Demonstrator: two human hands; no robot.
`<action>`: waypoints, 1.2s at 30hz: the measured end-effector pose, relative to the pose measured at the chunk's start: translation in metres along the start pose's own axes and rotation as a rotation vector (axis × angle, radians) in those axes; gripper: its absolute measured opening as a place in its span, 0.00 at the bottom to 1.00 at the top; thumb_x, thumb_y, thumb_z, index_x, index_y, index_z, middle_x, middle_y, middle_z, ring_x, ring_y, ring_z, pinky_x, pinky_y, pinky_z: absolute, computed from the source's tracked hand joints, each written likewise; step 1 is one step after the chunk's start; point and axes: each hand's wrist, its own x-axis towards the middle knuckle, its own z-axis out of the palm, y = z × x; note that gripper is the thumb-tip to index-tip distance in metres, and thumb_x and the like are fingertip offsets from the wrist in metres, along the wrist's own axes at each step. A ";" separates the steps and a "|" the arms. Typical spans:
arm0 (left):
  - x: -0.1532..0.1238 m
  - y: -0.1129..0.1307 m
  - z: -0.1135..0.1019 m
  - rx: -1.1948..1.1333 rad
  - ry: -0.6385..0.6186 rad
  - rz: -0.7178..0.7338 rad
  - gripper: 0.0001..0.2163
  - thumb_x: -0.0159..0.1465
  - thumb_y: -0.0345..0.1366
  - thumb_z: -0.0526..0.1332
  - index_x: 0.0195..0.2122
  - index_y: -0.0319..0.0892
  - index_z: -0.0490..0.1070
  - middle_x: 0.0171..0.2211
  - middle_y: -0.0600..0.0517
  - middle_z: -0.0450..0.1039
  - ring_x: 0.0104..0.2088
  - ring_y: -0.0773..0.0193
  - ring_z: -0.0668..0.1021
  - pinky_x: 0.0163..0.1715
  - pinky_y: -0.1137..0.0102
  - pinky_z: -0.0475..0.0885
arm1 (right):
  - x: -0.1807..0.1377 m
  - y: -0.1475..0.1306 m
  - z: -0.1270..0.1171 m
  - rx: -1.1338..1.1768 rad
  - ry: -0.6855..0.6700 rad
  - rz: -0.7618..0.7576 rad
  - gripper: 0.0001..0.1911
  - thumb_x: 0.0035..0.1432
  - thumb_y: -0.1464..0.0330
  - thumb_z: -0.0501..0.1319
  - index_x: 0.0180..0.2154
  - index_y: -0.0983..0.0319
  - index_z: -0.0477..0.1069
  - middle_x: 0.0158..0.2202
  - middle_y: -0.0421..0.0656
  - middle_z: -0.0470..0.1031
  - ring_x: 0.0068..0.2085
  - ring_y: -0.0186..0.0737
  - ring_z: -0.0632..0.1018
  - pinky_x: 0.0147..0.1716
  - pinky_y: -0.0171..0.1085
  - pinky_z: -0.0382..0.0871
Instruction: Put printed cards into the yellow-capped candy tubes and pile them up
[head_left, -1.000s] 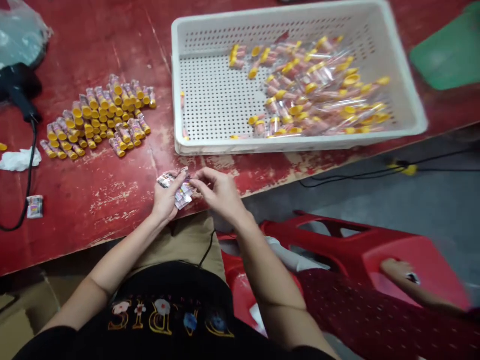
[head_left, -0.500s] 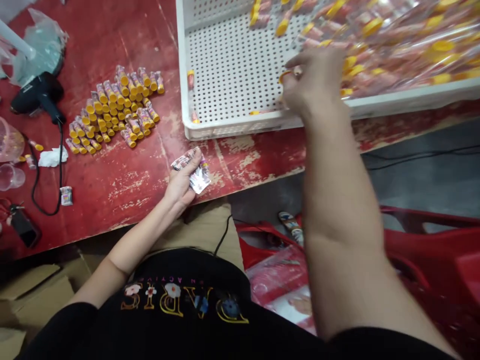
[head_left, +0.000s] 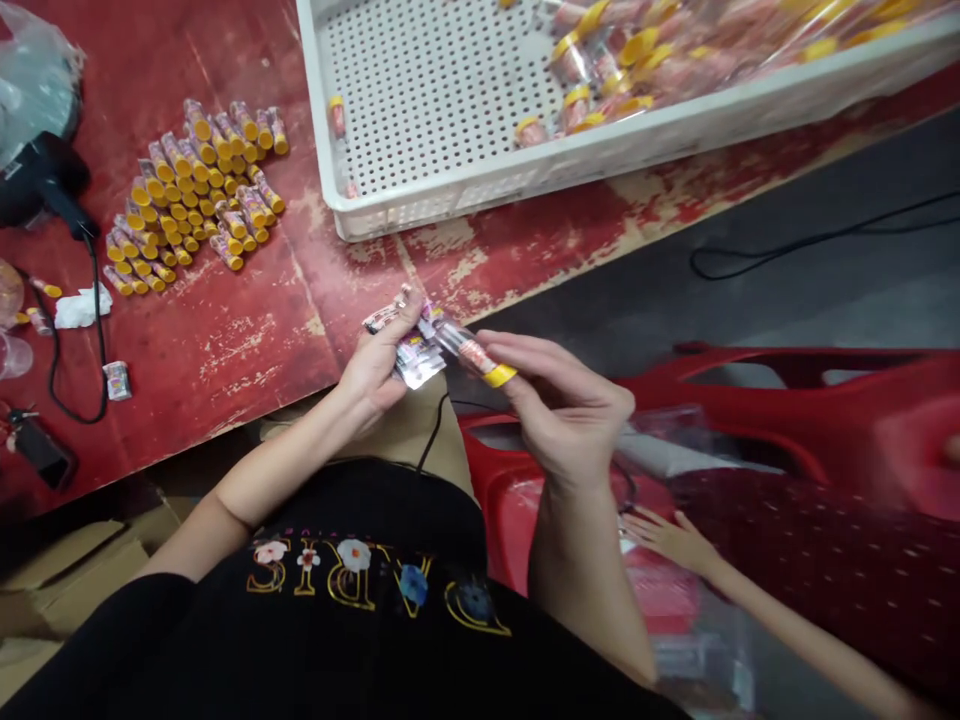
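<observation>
My left hand (head_left: 379, 365) is closed on a small stack of printed label sleeves (head_left: 409, 345) at the red table's front edge. My right hand (head_left: 570, 410) pinches a small clear tube with a yellow cap (head_left: 476, 357), its open end against the labels. Beyond them stands a white perforated basket (head_left: 450, 190) with several yellow-capped tubes (head_left: 592, 75) heaped in its right part. A neat pile of finished labelled tubes (head_left: 191, 180) lies on the table at the left.
A black tool with its cord (head_left: 45, 185), a tissue (head_left: 79, 305) and a single label (head_left: 116, 380) lie at the table's left. A red plastic chair (head_left: 787, 400) stands to my right, and another person's hand (head_left: 664, 535) reaches in low there. Cardboard boxes (head_left: 60, 580) sit below.
My right hand reached into the basket, took a yellow-capped tube and brought it back to the labels in my left hand. The view has shifted left and down.
</observation>
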 end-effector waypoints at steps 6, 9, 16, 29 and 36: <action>-0.008 -0.003 -0.011 0.094 -0.059 0.091 0.04 0.59 0.24 0.69 0.33 0.35 0.76 0.30 0.51 0.80 0.29 0.68 0.81 0.42 0.69 0.77 | -0.009 0.012 0.001 0.261 0.162 0.140 0.10 0.58 0.68 0.70 0.44 0.53 0.82 0.47 0.42 0.83 0.39 0.38 0.85 0.36 0.38 0.85; -0.004 -0.004 -0.015 0.090 -0.022 0.125 0.05 0.58 0.25 0.71 0.32 0.35 0.75 0.28 0.53 0.78 0.27 0.70 0.79 0.40 0.71 0.76 | -0.016 0.019 0.003 0.387 0.201 0.247 0.12 0.54 0.65 0.73 0.43 0.54 0.82 0.46 0.42 0.84 0.36 0.36 0.86 0.33 0.33 0.84; 0.002 -0.008 -0.020 0.067 0.006 0.064 0.06 0.58 0.27 0.72 0.31 0.35 0.74 0.27 0.53 0.77 0.27 0.71 0.79 0.37 0.72 0.75 | -0.029 0.021 0.000 0.346 0.073 0.288 0.11 0.57 0.67 0.70 0.44 0.55 0.83 0.47 0.44 0.82 0.38 0.39 0.86 0.36 0.37 0.85; -0.024 0.001 -0.027 0.365 -0.195 0.075 0.17 0.48 0.31 0.79 0.36 0.38 0.76 0.32 0.53 0.80 0.31 0.68 0.81 0.35 0.72 0.78 | -0.021 0.004 0.019 -0.028 -0.063 0.041 0.18 0.65 0.65 0.62 0.56 0.50 0.76 0.59 0.44 0.77 0.58 0.43 0.79 0.56 0.45 0.79; -0.027 0.010 -0.030 0.493 -0.243 0.339 0.30 0.43 0.35 0.81 0.49 0.46 0.76 0.38 0.52 0.81 0.34 0.65 0.82 0.34 0.74 0.77 | -0.009 0.011 0.050 0.104 0.152 0.049 0.10 0.63 0.69 0.65 0.43 0.55 0.83 0.44 0.43 0.85 0.47 0.41 0.84 0.51 0.44 0.80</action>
